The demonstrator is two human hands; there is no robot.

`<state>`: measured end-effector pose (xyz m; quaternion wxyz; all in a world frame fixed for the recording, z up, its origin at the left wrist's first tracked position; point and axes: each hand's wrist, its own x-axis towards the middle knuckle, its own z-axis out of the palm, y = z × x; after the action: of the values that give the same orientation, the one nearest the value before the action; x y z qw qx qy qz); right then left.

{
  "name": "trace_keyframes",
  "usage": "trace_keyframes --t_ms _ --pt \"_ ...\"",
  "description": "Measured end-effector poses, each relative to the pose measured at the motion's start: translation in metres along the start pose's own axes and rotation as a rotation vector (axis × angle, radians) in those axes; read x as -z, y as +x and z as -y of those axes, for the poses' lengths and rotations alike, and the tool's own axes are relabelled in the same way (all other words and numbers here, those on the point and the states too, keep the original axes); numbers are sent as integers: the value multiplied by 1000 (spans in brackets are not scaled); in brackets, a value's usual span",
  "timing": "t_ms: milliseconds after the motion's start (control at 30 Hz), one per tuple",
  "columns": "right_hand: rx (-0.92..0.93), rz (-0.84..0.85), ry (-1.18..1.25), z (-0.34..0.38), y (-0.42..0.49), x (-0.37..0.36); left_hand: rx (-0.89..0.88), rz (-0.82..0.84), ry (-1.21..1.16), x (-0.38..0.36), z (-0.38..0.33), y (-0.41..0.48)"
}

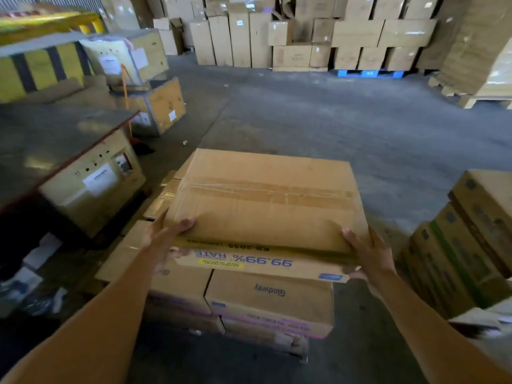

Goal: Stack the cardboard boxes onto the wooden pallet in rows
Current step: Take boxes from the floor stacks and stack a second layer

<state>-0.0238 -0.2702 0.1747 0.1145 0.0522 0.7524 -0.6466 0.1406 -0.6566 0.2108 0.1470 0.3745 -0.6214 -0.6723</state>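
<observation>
A flat brown cardboard box (266, 200) with a taped seam and blue "99.99% RATE" print on its near side sits over a stack of similar boxes (268, 297). My left hand (166, 239) grips its near left corner, thumb on top and fingers under the edge. My right hand (368, 253) grips the near right corner the same way. The held box lies roughly level, over the right column of the stack. More boxes of the stack (163, 198) show to the left beneath it. A corner of the wooden pallet (299, 347) shows under the stack.
A wooden crate with paper labels (97, 187) stands close on the left. A pile of printed cartons (465, 245) rises on the right. Bare concrete floor (332, 120) stretches ahead to walls of stacked cartons (304, 37) and a blue pallet (368, 73).
</observation>
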Motion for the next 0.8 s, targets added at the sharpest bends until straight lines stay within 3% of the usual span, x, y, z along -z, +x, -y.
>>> trace_keyframes --t_ms 200,333,800 --pt "-104 -80 -54 -43 -7 -118 111 100 -56 83 25 90" --pt "-155 -134 -93 -82 -10 -186 111 119 37 130 66 153" --pt "-298 -254 -127 -160 3 -279 295 112 2 184 173 242"
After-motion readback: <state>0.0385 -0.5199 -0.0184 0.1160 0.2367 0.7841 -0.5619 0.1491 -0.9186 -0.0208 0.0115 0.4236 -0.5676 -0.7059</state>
